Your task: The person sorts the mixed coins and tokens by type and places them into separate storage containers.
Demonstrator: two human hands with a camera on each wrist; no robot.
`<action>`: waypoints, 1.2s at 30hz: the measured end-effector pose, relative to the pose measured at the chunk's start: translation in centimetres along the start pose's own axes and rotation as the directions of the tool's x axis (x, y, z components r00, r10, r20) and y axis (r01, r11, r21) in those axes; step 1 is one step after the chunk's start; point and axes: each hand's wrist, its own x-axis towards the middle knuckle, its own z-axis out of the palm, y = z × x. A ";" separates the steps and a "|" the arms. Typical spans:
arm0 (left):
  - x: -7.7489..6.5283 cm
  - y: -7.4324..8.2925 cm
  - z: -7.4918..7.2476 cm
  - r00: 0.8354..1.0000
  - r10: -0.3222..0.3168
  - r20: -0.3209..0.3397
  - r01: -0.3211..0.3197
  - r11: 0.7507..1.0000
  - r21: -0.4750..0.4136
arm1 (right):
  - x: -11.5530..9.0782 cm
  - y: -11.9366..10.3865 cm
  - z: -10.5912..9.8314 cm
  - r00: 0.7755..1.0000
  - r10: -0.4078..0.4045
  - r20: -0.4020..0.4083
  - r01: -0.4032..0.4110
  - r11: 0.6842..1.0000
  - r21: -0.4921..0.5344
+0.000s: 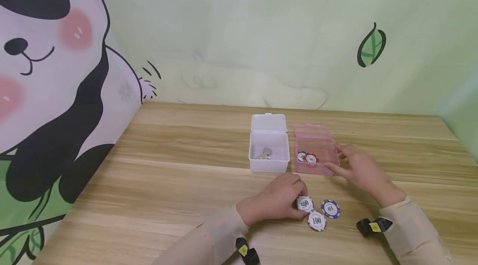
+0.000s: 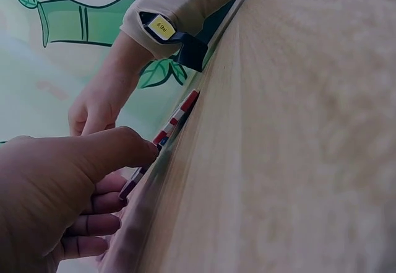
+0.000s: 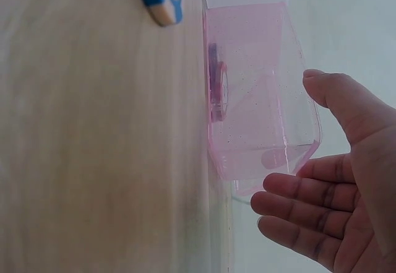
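My left hand (image 1: 276,198) pinches a white poker chip marked 500 (image 1: 305,204) by its edge, close over the table. A chip marked 100 (image 1: 316,221) overlaps its lower edge, and a blue-rimmed chip marked 10 (image 1: 330,209) lies just to the right. My right hand (image 1: 362,169) holds the right end of an open pink see-through box (image 1: 319,169), thumb at the front corner and fingers along the side. Inside that box lie a red chip (image 1: 310,158) and a dark-rimmed one (image 1: 301,156). In the right wrist view, the thumb touches the pink box (image 3: 260,38) near its rim.
An open white box (image 1: 269,166) with silvery coins (image 1: 267,152) in it stands left of the pink box. The wooden table (image 1: 179,190) meets a wall cloth (image 1: 239,49) at the back, printed with a panda (image 1: 52,61) at left.
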 end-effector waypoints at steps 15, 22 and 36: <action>0.1 -0.3 -0.1 0.999 -0.038 -0.001 0.038 0.999 -0.004 | 0.0 -0.2 -0.2 1.000 -0.007 -0.001 0.007 1.000 -0.009; 0.0 -0.5 -0.4 0.999 -0.038 -0.020 0.038 0.999 -0.005 | 0.1 -0.2 -0.2 1.000 -0.001 -0.005 0.001 1.000 -0.010; 0.0 -0.6 -0.9 0.996 -0.076 -0.041 0.077 0.997 0.003 | 0.0 -0.3 -0.2 1.000 0.009 -0.010 -0.009 1.000 -0.001</action>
